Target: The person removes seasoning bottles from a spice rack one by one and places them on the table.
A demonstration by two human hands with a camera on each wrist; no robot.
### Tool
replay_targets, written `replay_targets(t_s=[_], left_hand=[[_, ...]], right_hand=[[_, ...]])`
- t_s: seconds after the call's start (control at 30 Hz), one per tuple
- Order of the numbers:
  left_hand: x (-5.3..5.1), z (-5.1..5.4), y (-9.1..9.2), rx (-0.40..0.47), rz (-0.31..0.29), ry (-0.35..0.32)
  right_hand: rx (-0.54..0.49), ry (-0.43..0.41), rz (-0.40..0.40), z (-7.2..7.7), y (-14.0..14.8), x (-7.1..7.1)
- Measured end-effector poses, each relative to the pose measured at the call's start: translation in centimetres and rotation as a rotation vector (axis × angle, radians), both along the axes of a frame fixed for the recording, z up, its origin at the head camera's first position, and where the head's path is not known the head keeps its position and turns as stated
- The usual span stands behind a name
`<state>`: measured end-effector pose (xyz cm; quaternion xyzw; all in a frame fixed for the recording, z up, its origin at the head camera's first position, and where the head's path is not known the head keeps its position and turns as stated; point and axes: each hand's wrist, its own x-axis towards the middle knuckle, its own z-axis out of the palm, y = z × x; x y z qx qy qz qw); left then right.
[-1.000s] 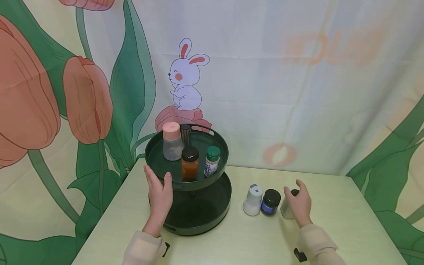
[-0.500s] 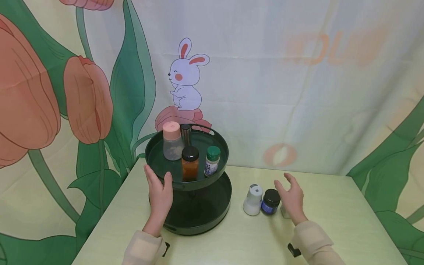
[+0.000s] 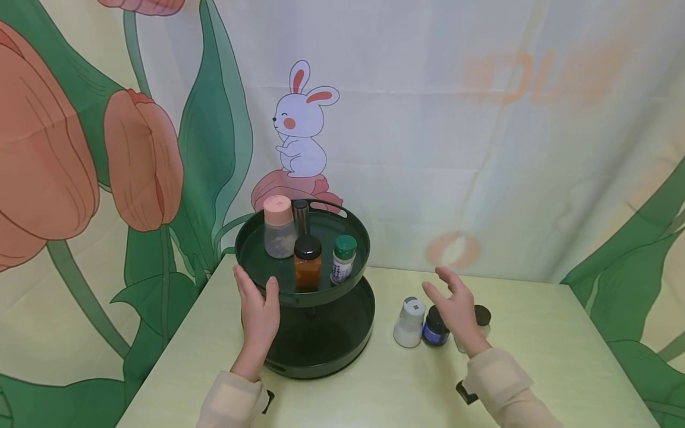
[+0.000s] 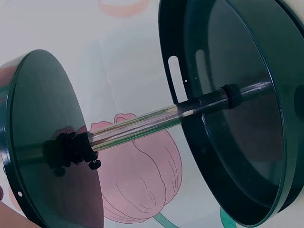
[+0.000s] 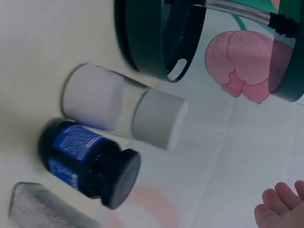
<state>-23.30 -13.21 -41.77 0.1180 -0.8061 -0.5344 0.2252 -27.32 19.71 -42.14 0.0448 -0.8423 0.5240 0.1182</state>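
My left hand (image 3: 258,315) rests with straight fingers against the left front rim of the upper tray (image 3: 334,226) of a dark green two-tier rack. On that tray stand a pink-capped bottle (image 3: 279,238), a slim dark-topped bottle (image 3: 301,217), a black-lidded jar of orange-brown spice (image 3: 307,272) and a green-capped shaker (image 3: 342,267). My right hand (image 3: 457,309), holding nothing, hovers with fingers apart over a row of containers. These are a white bottle (image 3: 409,327), a black-lidded jar with a blue label (image 5: 78,149) and a black-lidded shaker (image 3: 483,316), partly hidden by the hand.
The lower tray (image 3: 313,364) sits on the pale table (image 3: 369,392), joined to the upper one by a clear central post (image 4: 137,127). Behind the table hangs a printed curtain (image 3: 396,148) with tulips and a rabbit.
My right hand has moved left and slightly up, from the shaker to over the blue-labelled jar, uncovering the shaker's lid. The left hand and the rack look unmoved.
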Motion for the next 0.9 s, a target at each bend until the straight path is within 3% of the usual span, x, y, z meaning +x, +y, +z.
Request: replay_targets(t_s=[0.5,0.9], left_hand=[[-0.1,-0.2,-0.1,-0.003,0.003,-0.012],[-0.1,0.0,-0.1,0.004,0.005,-0.013]], right_hand=[[-0.050,-0.001,0.236,3.6,-3.7,0.8],[-0.015,0.028,0.337,5.1,-5.7,0.6]])
